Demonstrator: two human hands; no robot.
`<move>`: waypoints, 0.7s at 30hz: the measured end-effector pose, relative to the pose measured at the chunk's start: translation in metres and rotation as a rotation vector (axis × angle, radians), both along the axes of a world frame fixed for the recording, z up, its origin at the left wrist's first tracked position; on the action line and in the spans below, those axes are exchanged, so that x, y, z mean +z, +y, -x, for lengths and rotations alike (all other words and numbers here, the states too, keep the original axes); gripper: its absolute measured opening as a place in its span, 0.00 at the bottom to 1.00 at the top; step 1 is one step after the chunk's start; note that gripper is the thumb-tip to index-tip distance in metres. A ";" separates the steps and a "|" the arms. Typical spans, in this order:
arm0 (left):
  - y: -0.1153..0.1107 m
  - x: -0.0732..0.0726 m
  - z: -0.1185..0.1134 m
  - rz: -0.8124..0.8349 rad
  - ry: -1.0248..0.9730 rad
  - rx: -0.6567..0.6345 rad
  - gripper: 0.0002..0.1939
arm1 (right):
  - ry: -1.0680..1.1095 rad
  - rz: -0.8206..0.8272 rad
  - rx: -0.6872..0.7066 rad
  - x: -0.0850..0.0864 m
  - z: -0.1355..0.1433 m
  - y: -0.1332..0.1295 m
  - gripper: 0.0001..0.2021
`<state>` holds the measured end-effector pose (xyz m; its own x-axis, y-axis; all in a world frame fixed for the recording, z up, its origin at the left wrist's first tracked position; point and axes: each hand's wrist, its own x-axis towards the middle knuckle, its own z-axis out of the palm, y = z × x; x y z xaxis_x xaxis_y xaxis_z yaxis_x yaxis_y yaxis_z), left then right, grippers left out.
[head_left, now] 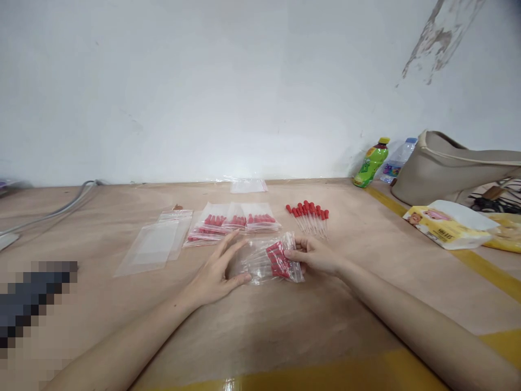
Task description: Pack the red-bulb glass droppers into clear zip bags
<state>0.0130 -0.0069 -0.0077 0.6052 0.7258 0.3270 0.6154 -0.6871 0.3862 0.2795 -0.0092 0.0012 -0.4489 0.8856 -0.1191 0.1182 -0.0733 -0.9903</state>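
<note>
A clear plastic bag (260, 262) with several red-capped droppers inside lies sideways between my hands, its red caps toward the right. My right hand (315, 255) pinches the bag's right end, thumb on top. At the bag's left end, my left hand (222, 271) has its fingers and thumb spread around the edge. Behind the bag are filled bags with red caps (260, 218) in overlapping piles. Loose red-capped droppers (311, 214) lie fanned out behind my right hand. Flat, empty clear bags (150, 244) rest to the left.
Another clear bag (248, 186) lies by the wall. At the right stand a green bottle (370, 163), a clear bottle (399, 160), a beige bag (431, 168) and a yellow tissue pack (445, 222). A grey cable (69, 205) crosses the left side of the table (260, 336).
</note>
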 end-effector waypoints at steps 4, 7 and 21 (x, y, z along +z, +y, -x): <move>0.003 -0.003 0.000 0.051 0.049 0.028 0.27 | 0.139 0.038 -0.068 0.024 -0.017 0.004 0.16; 0.005 -0.006 0.001 0.058 0.101 0.013 0.24 | 0.283 0.022 -0.206 0.039 -0.017 0.011 0.14; 0.002 -0.003 -0.003 -0.022 0.070 -0.042 0.21 | 0.396 -0.255 -0.371 0.000 0.162 0.083 0.08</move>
